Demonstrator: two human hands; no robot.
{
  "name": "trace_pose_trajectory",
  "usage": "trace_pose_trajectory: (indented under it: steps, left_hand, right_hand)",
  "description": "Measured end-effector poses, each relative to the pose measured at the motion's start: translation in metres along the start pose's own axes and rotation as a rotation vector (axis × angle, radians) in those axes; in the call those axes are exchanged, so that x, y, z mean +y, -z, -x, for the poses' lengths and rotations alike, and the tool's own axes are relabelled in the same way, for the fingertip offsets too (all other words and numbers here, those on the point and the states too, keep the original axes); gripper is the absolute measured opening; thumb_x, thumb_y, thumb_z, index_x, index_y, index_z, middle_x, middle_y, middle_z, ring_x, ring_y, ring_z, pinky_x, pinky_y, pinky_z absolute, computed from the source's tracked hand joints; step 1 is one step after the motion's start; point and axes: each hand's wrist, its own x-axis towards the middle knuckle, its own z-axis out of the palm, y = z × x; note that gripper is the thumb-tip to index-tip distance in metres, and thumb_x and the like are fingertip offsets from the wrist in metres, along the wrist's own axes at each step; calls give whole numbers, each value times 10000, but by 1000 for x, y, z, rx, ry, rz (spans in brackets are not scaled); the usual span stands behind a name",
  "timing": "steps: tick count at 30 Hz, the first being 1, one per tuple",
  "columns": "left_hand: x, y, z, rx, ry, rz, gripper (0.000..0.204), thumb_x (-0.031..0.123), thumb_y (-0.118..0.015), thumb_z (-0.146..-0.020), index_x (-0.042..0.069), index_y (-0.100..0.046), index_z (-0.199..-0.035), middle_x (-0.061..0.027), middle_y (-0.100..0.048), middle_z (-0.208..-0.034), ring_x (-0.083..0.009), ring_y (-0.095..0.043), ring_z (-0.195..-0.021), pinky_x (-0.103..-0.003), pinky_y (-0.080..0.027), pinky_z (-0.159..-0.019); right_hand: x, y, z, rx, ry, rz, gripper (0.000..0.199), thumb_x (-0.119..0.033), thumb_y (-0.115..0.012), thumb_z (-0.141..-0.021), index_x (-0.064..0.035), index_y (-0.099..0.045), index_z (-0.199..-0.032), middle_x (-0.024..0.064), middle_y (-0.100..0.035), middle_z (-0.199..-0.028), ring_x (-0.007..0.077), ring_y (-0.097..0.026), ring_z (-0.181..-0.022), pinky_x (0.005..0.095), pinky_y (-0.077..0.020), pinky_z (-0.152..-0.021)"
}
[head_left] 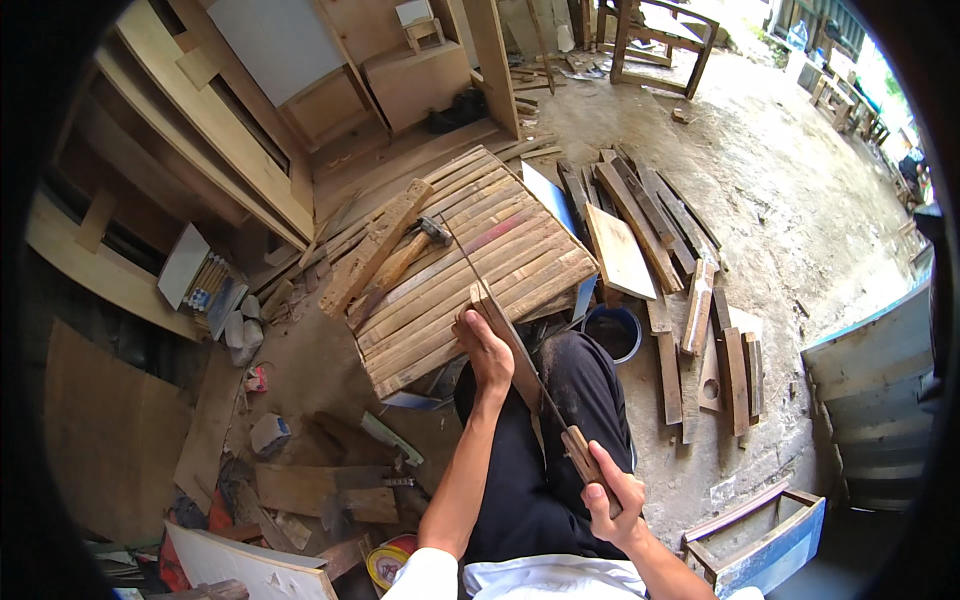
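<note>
My left hand point(487, 350) is closed around the edge of a narrow wooden board point(512, 345), which stands between my knees with its far end at the slatted bench. In my right hand point(618, 497) is the wooden handle of a handsaw point(582, 458). Its thin blade, seen nearly edge-on, runs forward along the board and out over the slats. I cannot tell whether the teeth are in the wood. On the slatted wooden bench point(500, 240) lie a hammer point(432, 231) and a thick, rough wood block point(380, 245), both left of the blade.
Several lumber offcuts point(690, 260) lie on the ground to the right, near a dark bucket point(612, 335). A blue-fronted drawer point(770, 545) sits at lower right. Wood scraps point(330, 490) clutter the lower left. Cabinet frames point(240, 120) stand at far left; a chair frame point(660, 45) stands behind.
</note>
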Motion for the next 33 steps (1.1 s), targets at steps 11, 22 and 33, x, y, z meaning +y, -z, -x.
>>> trace_pose_trajectory:
  steps: [11,22,33]
  left_hand:
    - [-6,-4,-4,-133,-131,151,475,394,-325,-1080,-24,-512,-1205,-218,-534,-1173,-371,-497,-1107,-457,-364,-995]
    - [-2,-7,-10,-151,-14,257,311,301,-502,-1055,9,-516,-1161,-155,-532,-1155,-267,-506,-1067,-390,-394,-940]
    - [-2,-13,-11,-21,-269,474,174,121,-606,-1006,12,-514,-908,-117,-602,-1004,-206,-563,-930,-331,-448,-839]
  right_hand:
    - [-18,-4,17,12,-226,-8,466,-86,-540,-939,126,-521,-1354,105,-658,-673,129,-603,-506,264,-457,-496]
    - [-3,-42,-41,57,-342,-125,459,-35,-518,-984,59,-469,-1431,176,-716,-1029,150,-677,-764,256,-528,-702]
    - [-51,-9,32,-100,-195,-320,508,-96,-427,-1045,105,-307,-1496,380,-279,-1533,433,-342,-1431,486,-315,-1155]
